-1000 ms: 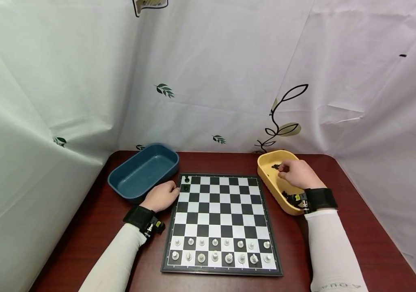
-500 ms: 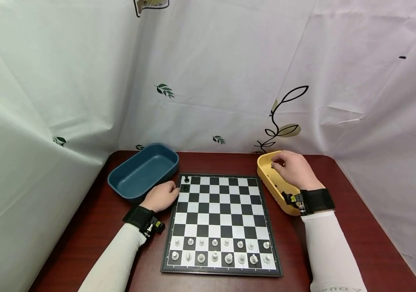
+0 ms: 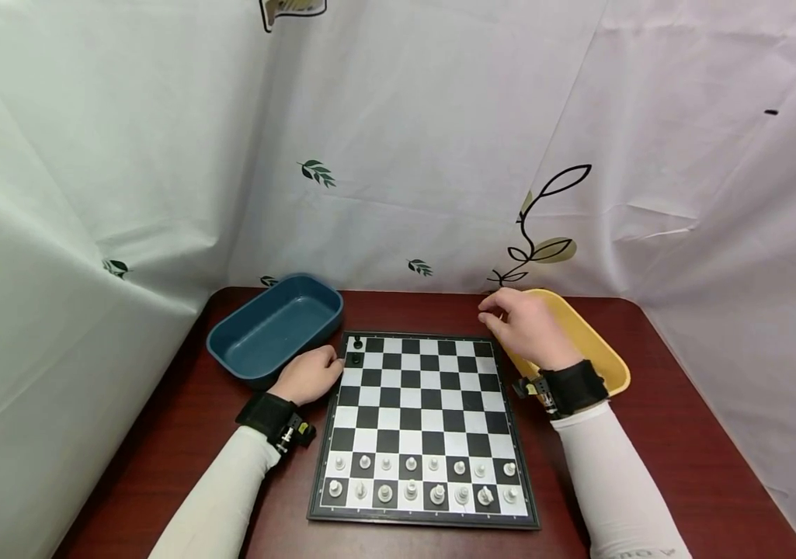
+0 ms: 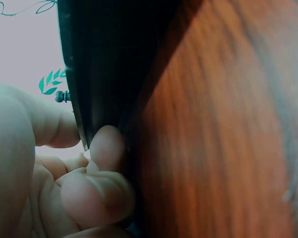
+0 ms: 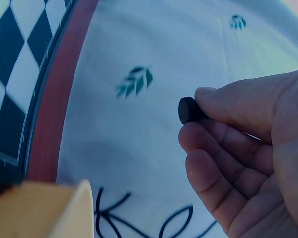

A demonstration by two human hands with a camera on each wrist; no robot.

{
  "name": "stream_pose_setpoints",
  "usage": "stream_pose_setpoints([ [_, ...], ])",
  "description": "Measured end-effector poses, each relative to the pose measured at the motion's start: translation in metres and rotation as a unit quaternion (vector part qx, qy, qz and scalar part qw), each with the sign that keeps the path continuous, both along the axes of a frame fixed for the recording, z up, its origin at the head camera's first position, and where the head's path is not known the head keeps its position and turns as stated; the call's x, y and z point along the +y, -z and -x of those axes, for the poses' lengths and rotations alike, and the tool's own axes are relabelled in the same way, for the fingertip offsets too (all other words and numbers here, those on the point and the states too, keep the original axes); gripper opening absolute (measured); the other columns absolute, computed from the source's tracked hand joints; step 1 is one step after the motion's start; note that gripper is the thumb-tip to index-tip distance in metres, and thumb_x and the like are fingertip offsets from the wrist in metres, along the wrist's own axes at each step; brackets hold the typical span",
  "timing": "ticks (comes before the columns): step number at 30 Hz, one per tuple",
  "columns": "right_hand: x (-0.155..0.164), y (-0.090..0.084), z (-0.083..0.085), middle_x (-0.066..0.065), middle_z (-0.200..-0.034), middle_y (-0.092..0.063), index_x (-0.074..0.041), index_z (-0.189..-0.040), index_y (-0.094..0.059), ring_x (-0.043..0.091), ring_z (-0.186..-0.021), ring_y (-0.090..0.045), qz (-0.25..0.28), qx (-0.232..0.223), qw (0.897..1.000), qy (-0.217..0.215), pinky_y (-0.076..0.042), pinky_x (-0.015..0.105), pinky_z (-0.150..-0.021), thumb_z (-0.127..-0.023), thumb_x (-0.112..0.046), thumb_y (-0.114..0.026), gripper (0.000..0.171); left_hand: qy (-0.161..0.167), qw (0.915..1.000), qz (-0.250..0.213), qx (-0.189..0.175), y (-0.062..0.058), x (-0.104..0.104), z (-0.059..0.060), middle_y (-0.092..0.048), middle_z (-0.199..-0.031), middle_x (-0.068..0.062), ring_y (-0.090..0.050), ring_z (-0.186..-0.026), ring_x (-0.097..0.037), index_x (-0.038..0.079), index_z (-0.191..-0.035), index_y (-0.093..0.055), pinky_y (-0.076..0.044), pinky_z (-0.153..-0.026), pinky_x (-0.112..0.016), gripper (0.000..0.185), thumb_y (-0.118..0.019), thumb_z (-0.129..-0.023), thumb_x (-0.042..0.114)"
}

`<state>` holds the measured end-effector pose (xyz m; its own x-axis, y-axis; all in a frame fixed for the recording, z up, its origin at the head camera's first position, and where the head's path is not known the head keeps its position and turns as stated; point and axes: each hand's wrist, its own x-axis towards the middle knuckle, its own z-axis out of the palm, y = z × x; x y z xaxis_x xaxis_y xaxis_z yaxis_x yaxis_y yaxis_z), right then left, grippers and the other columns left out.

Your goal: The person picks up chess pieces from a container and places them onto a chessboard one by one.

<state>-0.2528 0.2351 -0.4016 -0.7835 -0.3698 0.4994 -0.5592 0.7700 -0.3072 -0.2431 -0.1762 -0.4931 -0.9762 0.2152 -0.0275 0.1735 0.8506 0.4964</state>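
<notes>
My right hand is over the left rim of the yellow tray. It pinches a black chess piece between thumb and fingertips; the round base shows in the right wrist view, while the fingers hide the rest. At the far left edge of the checkered chessboard, my left hand grips the board's rim, with fingers above and below it in the left wrist view. Two black pieces stand in the far left corner, one a pawn. White pieces fill the two nearest rows.
A blue tray stands at the back left, close to my left hand. The dark red wooden table ends at a white patterned cloth behind and at both sides. My right hand and wrist cover much of the yellow tray's inside.
My right hand has risen out of the yellow tray and moved left toward the board with a black chess piece. The left hand has stayed at the board's edge.
</notes>
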Motion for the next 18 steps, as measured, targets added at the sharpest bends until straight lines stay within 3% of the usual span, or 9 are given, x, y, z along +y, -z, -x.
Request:
stream_pose_setpoints([
  [7,-0.027,0.004,-0.003,0.008,-0.104,-0.078,-0.005,-0.11,-0.081,0.027,-0.091,-0.073,0.006,-0.014,0.999,-0.034,-0.058,0.048,-0.081,-0.099,-0.008,-0.084,0.012,-0.002,1.0,0.005,0.006,-0.001,0.001,-0.001,-0.055,-0.077,-0.004,-0.053,-0.067,-0.022,0.015,-0.088,-0.06,-0.041,-0.068,-0.039,0.031,-0.056,-0.113,0.032],
  [18,-0.076,0.014,0.0,0.003,-0.106,-0.077,-0.009,-0.111,-0.081,0.019,-0.092,-0.071,-0.021,-0.053,0.994,-0.094,-0.059,0.041,-0.083,-0.101,-0.009,-0.082,0.01,-0.005,0.9999,0.011,0.01,0.0,0.001,0.001,-0.055,-0.077,-0.004,-0.054,-0.067,-0.022,0.015,-0.088,-0.061,-0.043,-0.068,-0.039,0.03,-0.057,-0.113,0.032],
])
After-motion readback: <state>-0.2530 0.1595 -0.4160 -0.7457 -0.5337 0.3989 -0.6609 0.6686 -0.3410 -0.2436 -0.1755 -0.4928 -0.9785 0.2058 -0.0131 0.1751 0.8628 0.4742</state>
